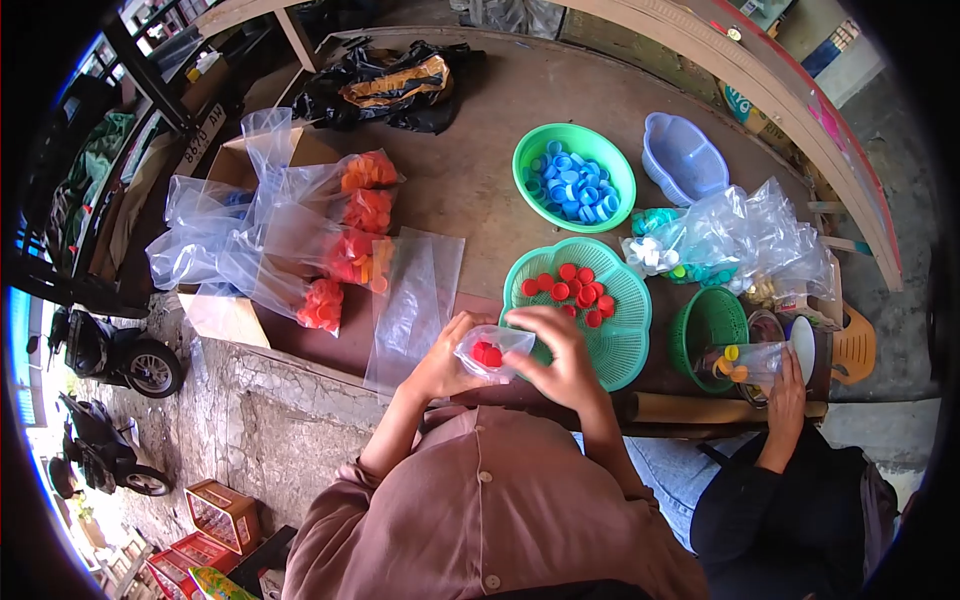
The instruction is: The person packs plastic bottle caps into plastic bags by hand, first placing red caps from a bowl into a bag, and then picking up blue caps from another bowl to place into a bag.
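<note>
My left hand (447, 358) is closed around a clear plastic bag (512, 340) with red bottle caps (487, 354) inside. At the bag's mouth is my right hand (562, 358), its thumb and fingers apart and the thumb by the bag's rim; I see no cap between them. Just beyond it stands a green scalloped basket (628, 345) with several loose red caps (568, 287) in it. A flat, unfilled plastic bag (415, 300) lies on the table to the left of my left hand.
Filled bags of red and orange caps (350, 255) lie by a cardboard box (225, 318). Behind are a green basin (625, 180) of blue caps and a purple basin (690, 165). At right, a co-worker's hand (787, 390) touches a bag with yellow caps (735, 365) near a green basket (690, 330).
</note>
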A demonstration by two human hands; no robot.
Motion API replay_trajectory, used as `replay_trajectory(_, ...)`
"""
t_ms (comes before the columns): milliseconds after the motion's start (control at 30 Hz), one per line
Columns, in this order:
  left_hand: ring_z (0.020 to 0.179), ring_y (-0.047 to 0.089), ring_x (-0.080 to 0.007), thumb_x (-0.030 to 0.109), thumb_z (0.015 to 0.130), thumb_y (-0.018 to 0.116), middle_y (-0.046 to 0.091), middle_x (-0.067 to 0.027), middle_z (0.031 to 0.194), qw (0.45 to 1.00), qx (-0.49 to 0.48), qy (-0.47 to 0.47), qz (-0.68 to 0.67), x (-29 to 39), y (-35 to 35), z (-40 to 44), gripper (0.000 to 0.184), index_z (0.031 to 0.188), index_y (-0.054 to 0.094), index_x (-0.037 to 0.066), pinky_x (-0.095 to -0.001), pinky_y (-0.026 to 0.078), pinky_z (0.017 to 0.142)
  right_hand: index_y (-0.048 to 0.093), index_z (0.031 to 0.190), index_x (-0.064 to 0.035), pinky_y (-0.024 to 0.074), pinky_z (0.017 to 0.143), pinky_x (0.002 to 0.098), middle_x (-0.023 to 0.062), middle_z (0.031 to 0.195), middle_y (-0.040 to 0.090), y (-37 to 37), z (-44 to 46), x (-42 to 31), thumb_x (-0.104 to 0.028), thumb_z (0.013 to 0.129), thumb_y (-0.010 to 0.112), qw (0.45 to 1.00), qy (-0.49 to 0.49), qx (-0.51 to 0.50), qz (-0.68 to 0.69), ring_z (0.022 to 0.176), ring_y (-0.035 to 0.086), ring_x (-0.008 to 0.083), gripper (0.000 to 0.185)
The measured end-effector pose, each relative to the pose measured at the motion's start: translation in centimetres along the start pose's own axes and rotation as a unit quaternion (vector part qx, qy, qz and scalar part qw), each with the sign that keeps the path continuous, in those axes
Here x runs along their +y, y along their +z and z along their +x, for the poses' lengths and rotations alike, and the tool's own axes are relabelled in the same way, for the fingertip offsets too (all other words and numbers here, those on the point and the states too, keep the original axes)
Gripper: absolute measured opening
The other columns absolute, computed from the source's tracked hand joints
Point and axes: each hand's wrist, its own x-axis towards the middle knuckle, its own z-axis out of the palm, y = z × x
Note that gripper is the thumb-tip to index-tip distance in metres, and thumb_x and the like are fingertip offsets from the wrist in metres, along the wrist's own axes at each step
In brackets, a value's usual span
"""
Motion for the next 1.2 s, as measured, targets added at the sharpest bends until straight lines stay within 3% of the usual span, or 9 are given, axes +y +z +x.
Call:
replay_trajectory(133, 0.098, 0.05, -0.0315, 0.025, 0.056, 0.079, 0.051, -0.0146, 0.103, 1.0, 0.001, -0.009, 0.002, -0.1, -0.4, -0.3, 0.062, 0.104, 0.049, 0.0, -0.0375, 0.04, 0.086, 0.056, 0.095, -0.0033, 0.0439, 0.072, 0.0378, 0.012, 0.089, 0.057, -0.5, -1.6, 7.7, -0.014, 0.075, 0.063, 0.972, 0.183, 0.12, -0.087, 0.083, 0.055, 0.0278, 0.024)
replay_trajectory(200, 0.099, 0.049, -0.0315, 0.025, 0.056, 0.079, 0.05, -0.0149, 0.104, 1.0, -0.006, -0.021, -0.009, -0.3, -0.5, -0.3, 0.062, 0.104, 0.049, 0.0, -0.0376, 0.04, 0.087, 0.054, 0.099, -0.0071, 0.0435, 0.073, 0.0399, 0.0125, 0.093, 0.05, 0.0, -4.3, 11.8, -0.014, 0.07, 0.066, 0.943, 0.168, 0.018, -0.286, 0.089, 0.051, 0.0306, 0.032)
replay_trajectory(400, 0.1, 0.048, -0.0319, 0.025, 0.055, 0.079, 0.051, -0.0152, 0.103, 1.0, -0.007, -0.005, -0.012, -0.3, -0.5, -0.3, 0.063, 0.105, 0.05, -0.001, -0.0374, 0.039, 0.088, 0.055, 0.096, -0.0056, 0.044, 0.069, 0.0366, 0.0128, 0.091, 0.054, 1.5, -7.3, 16.1, -0.009, 0.071, 0.064, 0.942, 0.143, -0.035, -0.302, 0.083, 0.053, 0.0309, 0.027)
replay_trajectory(500, 0.099, 0.049, -0.0311, 0.025, 0.055, 0.079, 0.051, -0.0148, 0.102, 1.0, -0.01, -0.014, -0.017, -0.3, -0.5, -0.3, 0.063, 0.105, 0.05, 0.0, -0.037, 0.04, 0.087, 0.054, 0.099, -0.0043, 0.0429, 0.066, 0.0291, 0.0079, 0.086, 0.056, 1.4, -6.3, 15.2, -0.007, 0.076, 0.061, 0.962, 0.222, -0.01, -0.162, 0.077, 0.054, 0.0208, 0.024)
replay_trajectory(567, 0.097, 0.05, -0.0305, 0.025, 0.055, 0.08, 0.051, -0.0137, 0.102, 1.0, 0.004, -0.019, -0.017, 0.2, -0.5, -0.2, 0.063, 0.105, 0.05, 0.0, -0.0365, 0.041, 0.085, 0.055, 0.103, -0.0029, 0.0416, 0.064, 0.0219, 0.0012, 0.084, 0.057, 0.8, -4.0, 10.1, -0.003, 0.081, 0.055, 0.923, 0.269, 0.131, 0.241, 0.069, 0.052, 0.0096, 0.021)
replay_trajectory(667, 0.095, 0.051, -0.0301, 0.024, 0.055, 0.08, 0.051, -0.0125, 0.102, 0.999, 0.0, -0.04, 0.0, 0.1, -0.3, -0.4, 0.063, 0.106, 0.05, 0.001, -0.0363, 0.041, 0.085, 0.055, 0.103, -0.0035, 0.0397, 0.063, 0.0194, 0.0008, 0.085, 0.057, -0.6, -2.1, 3.0, -0.006, 0.084, 0.055, 0.914, 0.196, 0.106, 0.338, 0.073, 0.05, 0.0045, 0.019)
replay_trajectory(867, 0.1, 0.05, -0.0302, 0.023, 0.055, 0.08, 0.05, -0.0127, 0.104, 1.0, -0.012, -0.023, 0.002, -0.2, 0.0, -0.4, 0.065, 0.108, 0.049, 0.001, -0.0367, 0.041, 0.086, 0.062, 0.087, -0.0061, 0.0402, 0.075, 0.0346, 0.009, 0.082, 0.062, 0.7, -0.9, 0.1, -0.008, 0.078, 0.057, 0.994, -0.03, -0.094, -0.056, 0.077, 0.057, 0.0241, 0.011)
replay_trajectory(1033, 0.102, 0.05, -0.0275, 0.026, 0.054, 0.082, 0.05, -0.0129, 0.107, 0.999, 0.004, -0.054, 0.008, -0.3, 0.0, -0.9, 0.07, 0.109, 0.048, 0.0, -0.0352, 0.041, 0.087, 0.056, 0.089, -0.0026, 0.0446, 0.057, 0.0292, 0.0094, 0.08, 0.06, -2.0, -2.1, 8.8, -0.002, 0.076, 0.059, 0.977, 0.138, 0.121, -0.106, 0.066, 0.058, 0.0198, 0.013)
replay_trajectory(1200, 0.102, 0.051, -0.0263, 0.028, 0.053, 0.082, 0.05, -0.0127, 0.108, 0.998, 0.001, -0.056, 0.01, 0.3, 0.5, -0.5, 0.07, 0.107, 0.049, 0.0, -0.0345, 0.041, 0.087, 0.054, 0.086, -0.0019, 0.0456, 0.058, 0.034, 0.0125, 0.081, 0.055, -1.5, -7.6, 16.4, -0.001, 0.069, 0.063, 0.918, 0.251, 0.013, -0.305, 0.066, 0.057, 0.0253, 0.02)
